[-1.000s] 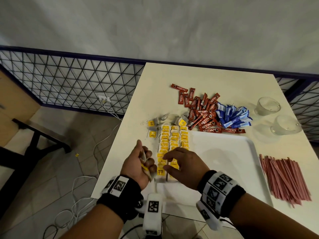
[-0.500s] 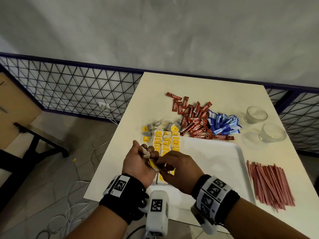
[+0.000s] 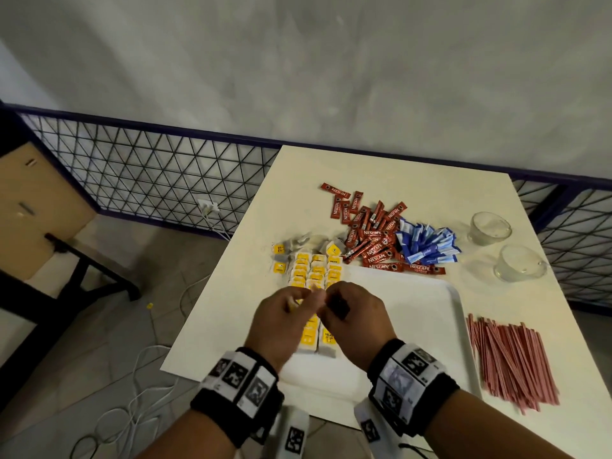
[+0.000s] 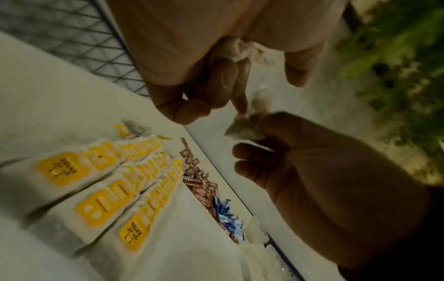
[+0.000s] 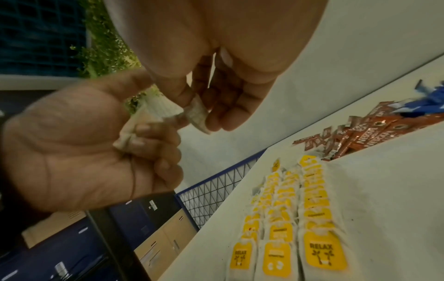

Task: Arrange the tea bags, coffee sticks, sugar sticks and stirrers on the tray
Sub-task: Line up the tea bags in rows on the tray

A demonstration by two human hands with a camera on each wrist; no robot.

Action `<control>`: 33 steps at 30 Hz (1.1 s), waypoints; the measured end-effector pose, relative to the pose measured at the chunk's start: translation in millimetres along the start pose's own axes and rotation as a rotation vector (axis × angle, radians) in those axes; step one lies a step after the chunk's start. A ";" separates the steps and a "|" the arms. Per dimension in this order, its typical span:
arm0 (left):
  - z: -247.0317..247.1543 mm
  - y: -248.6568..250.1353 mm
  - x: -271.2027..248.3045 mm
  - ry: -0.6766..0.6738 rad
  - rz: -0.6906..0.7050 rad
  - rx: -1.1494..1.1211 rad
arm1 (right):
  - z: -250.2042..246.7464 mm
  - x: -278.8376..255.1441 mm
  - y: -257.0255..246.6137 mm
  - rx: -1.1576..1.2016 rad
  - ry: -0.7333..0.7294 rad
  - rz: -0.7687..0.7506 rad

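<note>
Both hands are raised above the near left part of the flat white plastic tray with rounded corners (image 3: pixel 414 313), meeting over the rows of tea bags. The left hand (image 3: pixel 281 321) has its fingers curled round a bunch of soft, crumpled white paper tea bags (image 5: pixel 134 129), and the right hand (image 3: pixel 354 318) pinches one more limp white tea bag (image 4: pixel 242 129) between thumb and fingertips, right beside the left hand's bundle (the two hands almost touch).

Beneath them, the laid-out white tea bags with square yellow tags (image 3: pixel 314 273) sit in three neat overlapping rows on the tray's left side; the tags read "RELAX" over a little plant drawing. A few loose yellow-tagged tea bags (image 3: pixel 280 258) lie off the tray's far left corner.

Beyond the tray, on the cream matte table top (image 3: pixel 364 167), is a heap of glossy red foil coffee sticks (image 3: pixel 371 240) printed "NESCAFE", and touching it a cluster of slim blue-and-white paper sugar sticks (image 3: pixel 427 245). To the right of the tray lies a fan of thin pinkish-red stirrers (image 3: pixel 510 359). Two clear glass cups (image 3: pixel 490 228) stand near the table's far right edge.
</note>
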State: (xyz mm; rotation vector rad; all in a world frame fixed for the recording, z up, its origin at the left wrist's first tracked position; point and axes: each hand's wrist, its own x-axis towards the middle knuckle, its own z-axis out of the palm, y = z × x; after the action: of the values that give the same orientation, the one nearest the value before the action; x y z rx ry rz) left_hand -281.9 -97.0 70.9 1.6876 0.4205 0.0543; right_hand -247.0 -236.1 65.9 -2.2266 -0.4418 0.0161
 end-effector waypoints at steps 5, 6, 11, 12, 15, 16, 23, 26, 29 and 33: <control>-1.4 -4.6 3.2 -0.031 0.178 0.281 | 1.9 -5.9 -2.1 0.068 -0.008 -0.103; -5.2 -4.0 4.8 -0.054 0.191 0.302 | -0.9 -6.3 -2.0 0.099 0.015 -0.097; -20.2 0.4 9.4 -0.278 0.272 0.402 | -14.6 -0.8 -1.8 0.216 0.009 -0.077; -20.6 0.8 10.0 -0.294 0.278 0.424 | -15.3 1.1 -1.9 0.195 -0.019 -0.073; -18.7 -3.5 13.5 -0.297 0.272 0.471 | -15.9 3.7 1.0 0.159 -0.062 -0.040; -17.7 -3.8 13.7 -0.293 0.252 0.440 | -15.9 3.6 3.1 0.160 -0.067 -0.039; -10.0 -21.1 15.4 -0.293 0.134 0.290 | -12.1 4.6 20.6 0.183 -0.192 0.114; -9.2 -32.8 19.6 -0.276 0.087 0.320 | -4.8 2.7 26.1 0.220 -0.219 0.203; -15.3 -50.2 23.1 -0.200 0.001 0.420 | 7.8 -2.6 44.2 0.189 -0.242 0.325; -35.2 -73.4 22.9 -0.146 -0.092 0.630 | 27.8 -14.4 73.0 0.077 -0.325 0.470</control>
State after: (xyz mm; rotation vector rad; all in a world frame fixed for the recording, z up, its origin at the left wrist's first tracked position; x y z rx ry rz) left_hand -288.1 -49.3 1.3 2.2684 0.4301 -0.2967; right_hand -242.5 -262.3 -9.0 -2.2080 -0.0770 0.6381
